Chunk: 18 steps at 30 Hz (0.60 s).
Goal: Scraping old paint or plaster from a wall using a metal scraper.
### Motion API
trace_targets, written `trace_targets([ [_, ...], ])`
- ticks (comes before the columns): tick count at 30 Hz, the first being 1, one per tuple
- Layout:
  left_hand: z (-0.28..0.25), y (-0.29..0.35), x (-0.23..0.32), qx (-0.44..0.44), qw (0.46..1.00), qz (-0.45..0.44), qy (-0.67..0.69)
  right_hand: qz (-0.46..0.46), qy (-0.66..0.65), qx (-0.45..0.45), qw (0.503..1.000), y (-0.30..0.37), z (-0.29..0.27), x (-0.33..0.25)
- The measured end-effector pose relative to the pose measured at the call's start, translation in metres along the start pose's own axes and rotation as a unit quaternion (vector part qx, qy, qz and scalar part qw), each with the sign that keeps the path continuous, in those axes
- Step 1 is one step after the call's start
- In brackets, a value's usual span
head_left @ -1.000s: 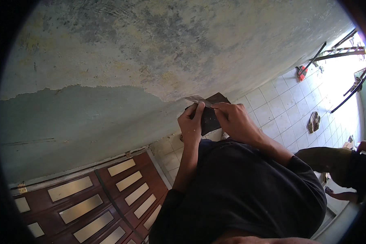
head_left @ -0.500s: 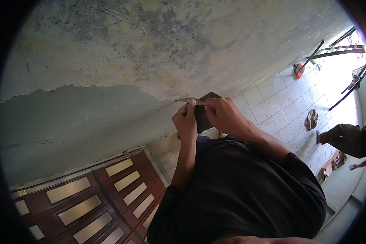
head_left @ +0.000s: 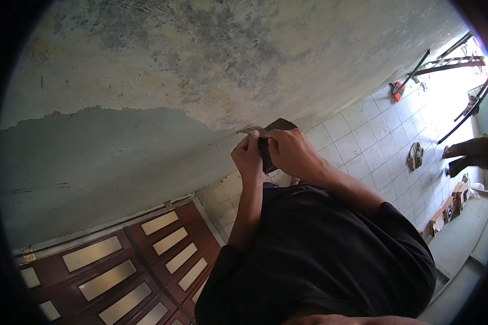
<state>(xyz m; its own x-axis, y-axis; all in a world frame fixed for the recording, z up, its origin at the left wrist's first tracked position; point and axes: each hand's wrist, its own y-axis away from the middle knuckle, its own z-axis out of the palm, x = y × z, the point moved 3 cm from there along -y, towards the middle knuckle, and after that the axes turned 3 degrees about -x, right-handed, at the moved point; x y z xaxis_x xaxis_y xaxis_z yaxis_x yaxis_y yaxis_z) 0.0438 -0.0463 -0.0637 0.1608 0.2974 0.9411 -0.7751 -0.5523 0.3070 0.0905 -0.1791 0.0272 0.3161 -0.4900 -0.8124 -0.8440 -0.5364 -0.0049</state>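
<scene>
A: What's the biggest thing there?

B: The wall (head_left: 146,59), bare and blotched above a ragged green edge. Next come the black shirt (head_left: 320,249), the tiled floor (head_left: 363,132) and the brown double door (head_left: 157,262) at lower left.

A: Anyone else?

B: A second person's legs (head_left: 469,154) at the right rim, standing farther off than a moment ago.

A: And the wearer's hands?

B: Close together, just in front of the wall. The left hand (head_left: 248,158) pinches a strip under its thumb; the right hand (head_left: 294,150) has drawn in nearer, fingers closed, seemingly on the strip's other end.

A: Where's the dark sheet (head_left: 283,124)?

B: Behind and between both hands, one corner poking up; less of it shows now.

A: And the thin strip (head_left: 249,130)?

B: Smallest of all, jutting left past the left thumb. I'd judge the handling has narrowed to fingertip work there.
</scene>
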Motion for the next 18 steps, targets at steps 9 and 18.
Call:
trace_targets([
  [9, -0.007, -0.006, -0.004, -0.005, 1.000, -0.025, 0.017, 0.009, 0.022, 0.018, 1.000, -0.004, 0.019, 0.010],
  [18, -0.026, -0.009, -0.009, -0.042, 0.999, -0.028, 0.001, 0.039, 0.058, 0.005, 0.998, 0.005, 0.034, -0.008],
])
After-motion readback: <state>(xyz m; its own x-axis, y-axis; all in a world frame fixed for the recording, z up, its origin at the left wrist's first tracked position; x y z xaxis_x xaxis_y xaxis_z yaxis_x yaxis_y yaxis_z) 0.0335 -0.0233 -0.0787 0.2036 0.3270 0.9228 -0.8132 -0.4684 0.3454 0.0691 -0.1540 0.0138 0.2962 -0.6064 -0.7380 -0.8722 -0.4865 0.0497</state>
